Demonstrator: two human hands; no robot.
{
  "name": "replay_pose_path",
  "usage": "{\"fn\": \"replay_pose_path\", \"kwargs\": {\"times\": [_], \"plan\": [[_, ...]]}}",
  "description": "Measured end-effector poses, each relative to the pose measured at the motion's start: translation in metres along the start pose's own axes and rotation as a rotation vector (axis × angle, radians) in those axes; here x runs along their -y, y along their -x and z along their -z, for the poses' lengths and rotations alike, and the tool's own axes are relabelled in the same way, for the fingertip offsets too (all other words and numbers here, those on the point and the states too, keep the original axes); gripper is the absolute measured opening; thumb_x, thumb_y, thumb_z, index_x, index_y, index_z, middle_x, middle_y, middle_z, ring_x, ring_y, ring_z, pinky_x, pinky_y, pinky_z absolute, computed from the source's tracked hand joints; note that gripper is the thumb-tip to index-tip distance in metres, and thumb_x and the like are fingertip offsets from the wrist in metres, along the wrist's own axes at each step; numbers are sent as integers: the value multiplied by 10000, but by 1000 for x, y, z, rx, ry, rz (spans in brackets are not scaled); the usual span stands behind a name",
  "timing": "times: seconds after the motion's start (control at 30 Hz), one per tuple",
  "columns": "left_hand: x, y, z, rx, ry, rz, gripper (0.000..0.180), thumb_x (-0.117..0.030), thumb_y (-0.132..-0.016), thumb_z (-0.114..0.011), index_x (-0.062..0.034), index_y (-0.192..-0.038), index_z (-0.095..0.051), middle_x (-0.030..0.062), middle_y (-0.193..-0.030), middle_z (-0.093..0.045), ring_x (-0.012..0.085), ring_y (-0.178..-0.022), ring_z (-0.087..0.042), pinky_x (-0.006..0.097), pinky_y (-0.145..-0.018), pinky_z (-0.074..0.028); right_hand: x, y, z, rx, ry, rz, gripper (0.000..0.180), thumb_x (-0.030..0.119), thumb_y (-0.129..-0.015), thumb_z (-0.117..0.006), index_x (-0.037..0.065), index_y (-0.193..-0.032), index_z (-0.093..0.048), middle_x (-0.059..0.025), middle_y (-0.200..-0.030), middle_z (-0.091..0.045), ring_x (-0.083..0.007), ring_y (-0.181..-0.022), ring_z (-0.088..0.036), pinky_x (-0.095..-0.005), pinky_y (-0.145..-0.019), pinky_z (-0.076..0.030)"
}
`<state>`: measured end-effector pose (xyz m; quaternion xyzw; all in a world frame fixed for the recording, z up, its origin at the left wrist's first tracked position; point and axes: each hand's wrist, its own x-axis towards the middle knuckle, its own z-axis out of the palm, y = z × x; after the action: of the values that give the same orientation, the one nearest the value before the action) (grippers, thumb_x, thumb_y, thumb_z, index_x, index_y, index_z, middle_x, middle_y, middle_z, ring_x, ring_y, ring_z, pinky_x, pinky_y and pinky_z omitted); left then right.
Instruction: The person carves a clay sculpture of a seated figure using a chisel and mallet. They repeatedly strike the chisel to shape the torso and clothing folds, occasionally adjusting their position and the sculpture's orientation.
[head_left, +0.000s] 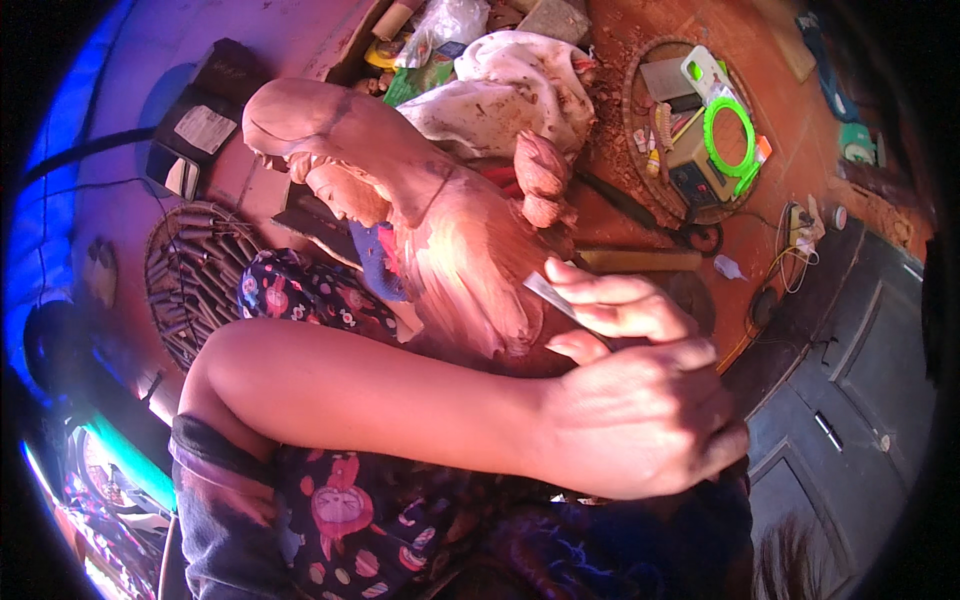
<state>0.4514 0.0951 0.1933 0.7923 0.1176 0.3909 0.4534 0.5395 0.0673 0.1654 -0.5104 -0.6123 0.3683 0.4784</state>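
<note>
A carved reddish wooden figure point(430, 200) in a hood leans in front of me, its face turned left. A rough carved knob point(543, 180) stands out on its far right side. Beside the figure's lower end, my right hand point(625, 302) pinches a chisel with a flat grey blade point(548, 295), its tip close to the wood. I cannot tell whether it touches. My left forearm crosses the view, and my left hand point(635, 420) is closed over or just beside the right one. What lies inside its grip is hidden, as are the chisel's handle and my right forearm.
At left lies a round basket point(165, 345) of dark tool handles. Behind the figure is a stained white cloth point(500, 95). A round tray point(640, 75) at far right holds a bright green ring point(708, 130) and a box. Grey panelled doors point(850, 400) stand at right.
</note>
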Motion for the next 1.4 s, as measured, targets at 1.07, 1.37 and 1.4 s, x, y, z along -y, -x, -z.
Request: {"fn": "replay_pose_path", "kwargs": {"times": [1.07, 1.37, 1.4], "plan": [[6, 1, -8, -122, -113, -47, 251, -304, -672, -635, -84, -761, -555, 50, -705, -568, 258, -829, -577, 388, -818, -443, 0, 6, -2, 1, 5, 14, 194, -13, -803, -697, -18, -976, -608, -125, -929, -702, -261, -899, -709, -349, -834, -571], [8, 8, 4, 52, -55, -26, 293, -343, -652, -639, -144, -865, -622, 30, -742, -576, 268, -858, -577, 405, -788, -458, -1, 5, -3, 6, 15, 21, 195, -16, -810, -691, -17, -991, -618, -117, -940, -710, -249, -906, -710, -339, -840, -567], [10, 7, 7, 23, -64, 3, 312, -360, -646, -645, -141, -869, -633, 45, -734, -575, 277, -838, -577, 409, -756, -461, 0, 5, -4, 7, 15, 23, 195, -16, -811, -691, -16, -992, -619, -117, -941, -710, -248, -906, -710, -338, -841, -567]]}}
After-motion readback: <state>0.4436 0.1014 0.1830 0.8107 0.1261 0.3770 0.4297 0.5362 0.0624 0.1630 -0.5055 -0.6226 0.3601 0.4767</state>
